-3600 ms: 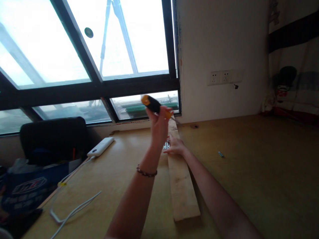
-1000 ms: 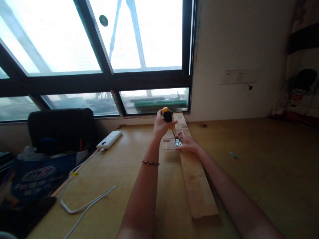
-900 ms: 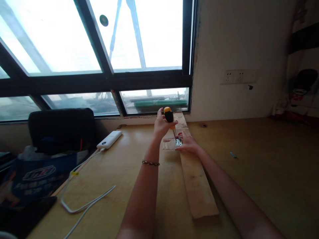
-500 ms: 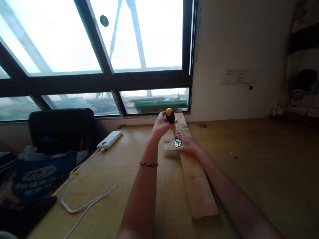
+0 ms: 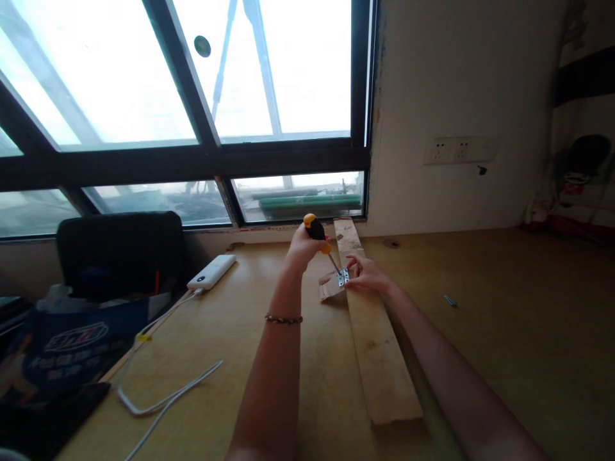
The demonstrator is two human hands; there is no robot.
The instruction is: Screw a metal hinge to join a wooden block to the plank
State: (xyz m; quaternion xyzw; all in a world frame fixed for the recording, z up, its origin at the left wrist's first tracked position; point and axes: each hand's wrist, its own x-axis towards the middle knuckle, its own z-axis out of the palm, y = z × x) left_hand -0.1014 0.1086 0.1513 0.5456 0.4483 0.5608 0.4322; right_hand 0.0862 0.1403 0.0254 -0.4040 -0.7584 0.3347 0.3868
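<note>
My left hand is wrapped round a black and yellow screwdriver, which leans to the left. Its tip meets a silver metal hinge. The hinge spans a long wooden board and a small wooden piece at the board's left side. My right hand rests on the board, with its thumb and fingers gripping the hinge's right edge. Any screw under the screwdriver tip is too small to make out.
A white power bank with a white cable lies at the left of the wooden table. A small metal screw-like piece lies to the right. A black chair stands at the left, and the window is behind.
The screwdriver's handle has tilted to the left with my left hand. The small wooden piece has turned and shifted slightly. My right hand has moved a little to the right.
</note>
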